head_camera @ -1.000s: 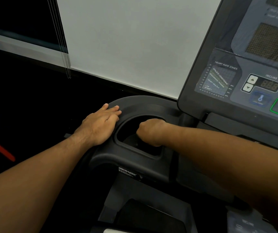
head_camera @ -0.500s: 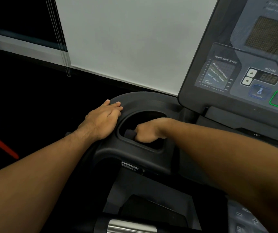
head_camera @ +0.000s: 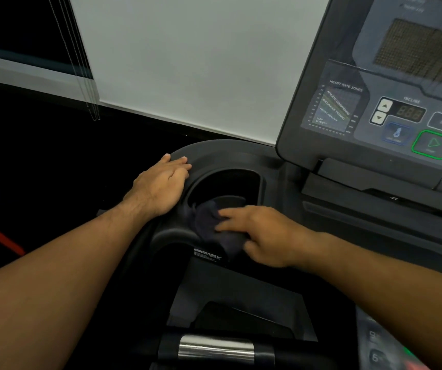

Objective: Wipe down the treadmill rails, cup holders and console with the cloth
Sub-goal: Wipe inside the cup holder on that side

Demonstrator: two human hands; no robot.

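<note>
Left grip (head_camera: 161, 182) rests flat and empty on the cup holder (head_camera: 230, 156) rim, likely bracing — right grip (head_camera: 262, 233), also flat, presses the cloth (head_camera: 209, 222) onto its near edge

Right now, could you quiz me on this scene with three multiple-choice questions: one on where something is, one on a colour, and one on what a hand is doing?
1. Where is the cloth?
A. In a bucket.
B. At the near rim of the cup holder, under the right hand.
C. On the floor.

2. What colour outlines the play button on the console?
A. Yellow.
B. White.
C. Green.

3. What is the left hand doing?
A. Lying flat on the cup holder's outer rim, holding nothing.
B. Holding the cloth.
C. Pressing a button.

Answers:
1 B: the dark cloth lies under the right hand's fingers at the rim.
2 C: a bright green frame surrounds the button.
3 A: its fingers lie straight on the plastic.
</note>
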